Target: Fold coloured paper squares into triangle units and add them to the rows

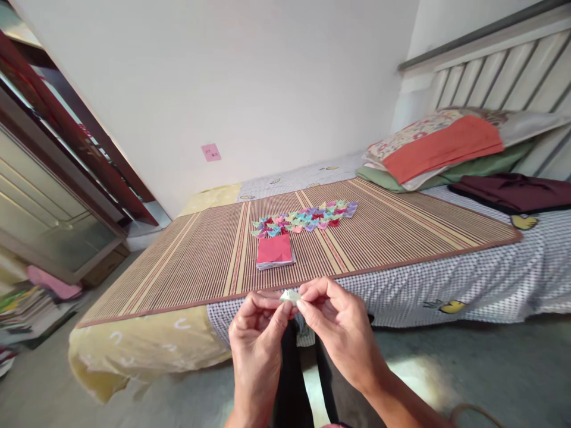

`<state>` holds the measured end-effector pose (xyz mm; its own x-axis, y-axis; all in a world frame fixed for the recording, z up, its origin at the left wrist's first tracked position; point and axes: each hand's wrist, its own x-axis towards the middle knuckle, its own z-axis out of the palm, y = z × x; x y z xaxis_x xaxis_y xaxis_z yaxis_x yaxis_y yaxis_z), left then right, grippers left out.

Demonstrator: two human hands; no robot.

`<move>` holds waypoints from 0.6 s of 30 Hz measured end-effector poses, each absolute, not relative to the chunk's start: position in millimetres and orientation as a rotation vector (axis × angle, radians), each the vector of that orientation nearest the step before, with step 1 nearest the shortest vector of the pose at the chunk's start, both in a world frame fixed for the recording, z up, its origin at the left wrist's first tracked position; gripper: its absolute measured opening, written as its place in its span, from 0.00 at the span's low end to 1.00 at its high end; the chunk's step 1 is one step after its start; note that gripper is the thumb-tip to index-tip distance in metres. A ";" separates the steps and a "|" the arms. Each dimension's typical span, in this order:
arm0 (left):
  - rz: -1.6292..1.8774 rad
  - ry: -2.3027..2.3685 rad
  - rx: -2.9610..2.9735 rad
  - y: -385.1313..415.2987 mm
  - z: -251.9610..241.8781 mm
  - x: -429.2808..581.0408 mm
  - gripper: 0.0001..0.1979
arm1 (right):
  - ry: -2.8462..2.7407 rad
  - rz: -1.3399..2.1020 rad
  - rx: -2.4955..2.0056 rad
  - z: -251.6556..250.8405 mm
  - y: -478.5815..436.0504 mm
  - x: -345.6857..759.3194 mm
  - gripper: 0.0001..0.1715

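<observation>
My left hand (pixel 257 333) and my right hand (pixel 336 327) meet in front of me and together pinch a small pale folded paper piece (pixel 290 295) between thumbs and fingertips. Both hands are closed on it, just before the near edge of the bed. Farther off, a stack of square paper with a red top sheet (pixel 273 250) lies on the striped bamboo mat (pixel 401 232). Behind the stack, several small folded paper figures in many colours (pixel 306 217) are laid out in rows.
The mat covers a low bed with a checked sheet (pixel 491 279) and a yellow blanket (pixel 134 351). Pillows (pixel 446 145) and a dark folded cloth (pixel 513 190) lie at the right. A cabinet (pixel 44 202) and piled books (pixel 27 306) stand at the left.
</observation>
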<state>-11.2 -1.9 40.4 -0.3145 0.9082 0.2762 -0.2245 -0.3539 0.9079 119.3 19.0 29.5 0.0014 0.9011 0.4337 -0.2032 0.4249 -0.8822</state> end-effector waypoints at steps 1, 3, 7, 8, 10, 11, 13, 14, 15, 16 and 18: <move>1.774 1.012 1.064 -1.2 40.1 -11.2 0.10 | -1.275 0.995 -0.720 29.1 19.6 119.2 0.06; 1.769 1.016 1.038 0.3 39.6 -11.2 0.11 | -1.281 1.002 -0.726 29.1 21.0 119.5 0.06; 1.717 1.038 0.982 4.4 38.2 -13.2 0.14 | -1.273 1.053 -0.726 32.2 23.0 120.9 0.07; 1.664 1.040 0.993 5.2 37.7 -14.2 0.13 | -1.265 1.071 -0.717 33.2 23.2 121.2 0.07; 1.562 1.031 1.034 6.0 36.6 -16.3 0.11 | -1.245 1.094 -0.702 34.8 23.1 121.4 0.08; 1.535 1.030 1.052 5.8 36.3 -17.3 0.12 | -1.237 1.099 -0.699 35.3 23.0 121.5 0.08; 1.531 1.044 1.081 4.7 36.4 -18.8 0.14 | -1.249 1.108 -0.703 36.2 22.9 122.2 0.08; 1.536 1.058 1.096 4.0 37.0 -19.3 0.14 | -1.277 1.109 -0.712 36.7 22.9 123.0 0.08; 1.534 1.070 1.114 3.4 37.8 -19.8 0.14 | -1.321 1.109 -0.724 37.3 23.1 124.0 0.08; 1.527 1.081 1.133 3.1 38.8 -20.2 0.14 | -1.376 1.105 -0.741 38.0 23.3 125.3 0.09; 1.507 1.097 1.164 3.2 40.7 -21.1 0.15 | -1.481 1.082 -0.779 39.7 23.9 128.1 0.12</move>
